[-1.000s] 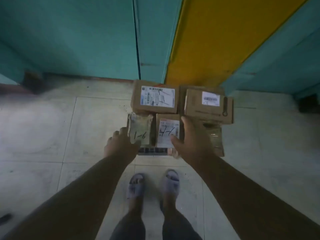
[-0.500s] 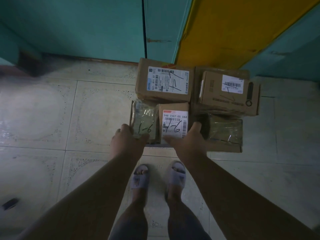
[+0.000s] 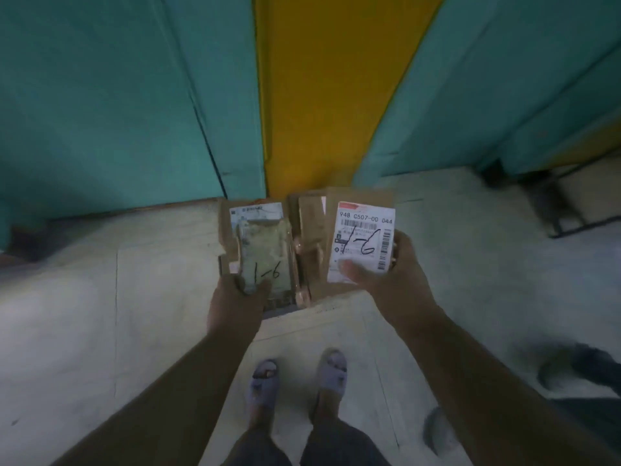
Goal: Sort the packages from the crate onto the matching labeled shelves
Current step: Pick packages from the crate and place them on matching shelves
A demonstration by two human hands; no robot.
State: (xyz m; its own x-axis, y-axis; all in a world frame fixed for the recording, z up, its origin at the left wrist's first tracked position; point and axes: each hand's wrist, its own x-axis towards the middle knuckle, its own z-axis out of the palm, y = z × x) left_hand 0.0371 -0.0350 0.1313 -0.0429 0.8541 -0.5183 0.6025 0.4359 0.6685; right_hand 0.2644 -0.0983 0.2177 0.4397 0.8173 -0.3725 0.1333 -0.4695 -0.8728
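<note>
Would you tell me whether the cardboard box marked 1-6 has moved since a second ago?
Yes. The right hand has lifted the cardboard box up and rightward, off the stack of packages.

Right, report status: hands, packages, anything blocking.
Left hand grips clear-wrapped packet marked 1-6. Right hand grips cardboard box, label marked 1-6. Other boxes below on the floor. No shelf labels in view.

Both forearms reach forward and down, side by side. The left hand (image 3: 237,299) has its thumb curled over what it grips; the right hand (image 3: 386,277) likewise, thumb pressed on top.
</note>
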